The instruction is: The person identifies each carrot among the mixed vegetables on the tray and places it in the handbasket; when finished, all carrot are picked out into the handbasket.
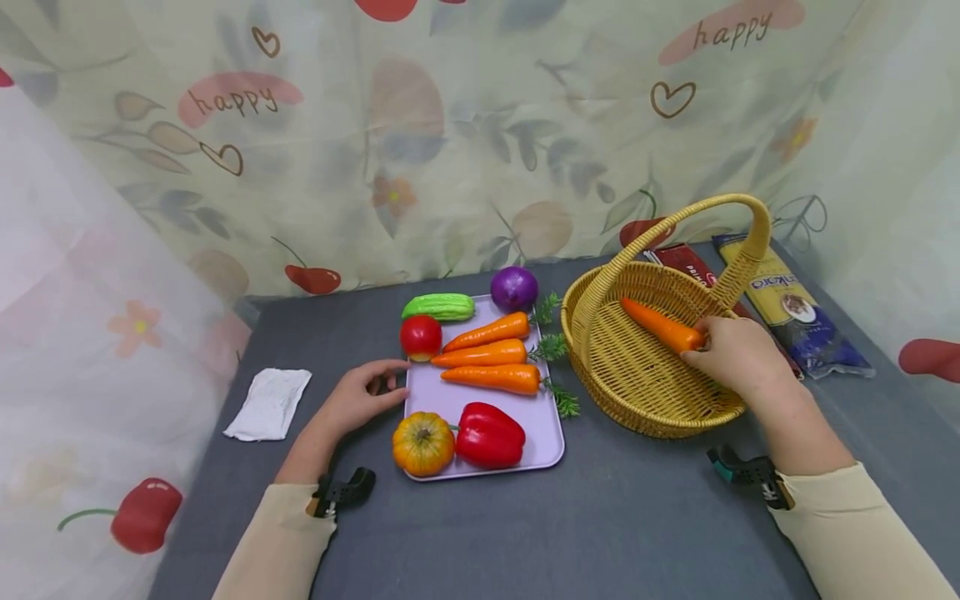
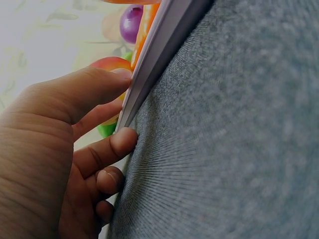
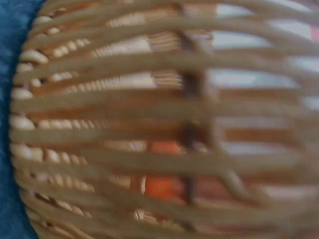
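Note:
In the head view my right hand [image 1: 738, 354] reaches inside the yellow wicker basket [image 1: 600, 387] and grips an orange carrot [image 1: 660, 323] by its thick end. The carrot's tip points to the back left. In the right wrist view, basket weave covers most of the picture, and a blurred bit of orange shows through it. My left hand [image 1: 363, 396] rests at the left edge of a pale purple tray [image 1: 431, 398], its thumb and fingertips touching the rim [image 2: 144, 74]. Three carrots [image 1: 486, 353] with green tops lie across the tray's middle.
The tray also bears a green cucumber-like vegetable [image 1: 438, 307], a tomato [image 1: 421, 337], a purple onion [image 1: 514, 288], a small pumpkin [image 1: 423, 444] and a red bell pepper [image 1: 491, 435]. A white packet [image 1: 268, 404] lies left. Behind the basket are a blue-yellow bag [image 1: 795, 308] and a red package [image 1: 684, 262].

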Demonstrator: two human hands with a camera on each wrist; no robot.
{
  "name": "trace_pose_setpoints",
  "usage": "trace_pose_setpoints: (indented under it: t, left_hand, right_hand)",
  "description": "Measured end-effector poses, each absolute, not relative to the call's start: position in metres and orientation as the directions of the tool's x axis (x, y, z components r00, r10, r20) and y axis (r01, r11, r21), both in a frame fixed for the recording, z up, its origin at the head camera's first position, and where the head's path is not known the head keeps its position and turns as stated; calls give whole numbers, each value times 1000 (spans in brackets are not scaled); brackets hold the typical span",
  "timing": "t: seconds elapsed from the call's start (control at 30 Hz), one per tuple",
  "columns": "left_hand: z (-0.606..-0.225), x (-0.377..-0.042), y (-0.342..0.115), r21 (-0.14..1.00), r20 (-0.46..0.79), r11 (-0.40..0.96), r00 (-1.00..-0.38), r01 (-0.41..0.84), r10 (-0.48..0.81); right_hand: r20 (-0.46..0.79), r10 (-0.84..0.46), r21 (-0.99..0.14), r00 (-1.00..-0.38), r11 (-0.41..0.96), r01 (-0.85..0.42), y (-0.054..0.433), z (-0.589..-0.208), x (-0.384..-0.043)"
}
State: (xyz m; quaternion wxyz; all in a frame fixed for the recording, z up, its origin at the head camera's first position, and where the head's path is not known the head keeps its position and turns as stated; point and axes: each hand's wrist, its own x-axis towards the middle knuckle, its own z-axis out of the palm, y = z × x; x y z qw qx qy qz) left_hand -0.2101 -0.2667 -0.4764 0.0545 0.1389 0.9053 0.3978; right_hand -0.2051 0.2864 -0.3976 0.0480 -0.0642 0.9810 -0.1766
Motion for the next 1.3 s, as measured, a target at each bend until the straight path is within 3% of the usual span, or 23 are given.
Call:
trace_pose_setpoints:
  t: [0.37, 0.57, 0.77, 1.3]
  left_hand:
    - [-477, -209, -266, 728, -2, 656, -957, 197, 290]
    - [-476, -210, -267, 727, 6, 655, -956, 206, 294]
    - [-477, -211, -267, 724, 8, 657, -956, 209, 295]
    - [-478, -210, -268, 730, 24, 647, -954, 220, 298]
  right_hand:
    - [-96, -134, -337, -986, 937, -94, 278, -401, -203]
    - [-68, -109, -319, -992, 944, -82, 277, -387, -197]
    - [-39, -69, -381, -997, 923, -49, 271, -366, -184]
    - [221, -62, -420, -973, 894, -152, 232, -316, -128]
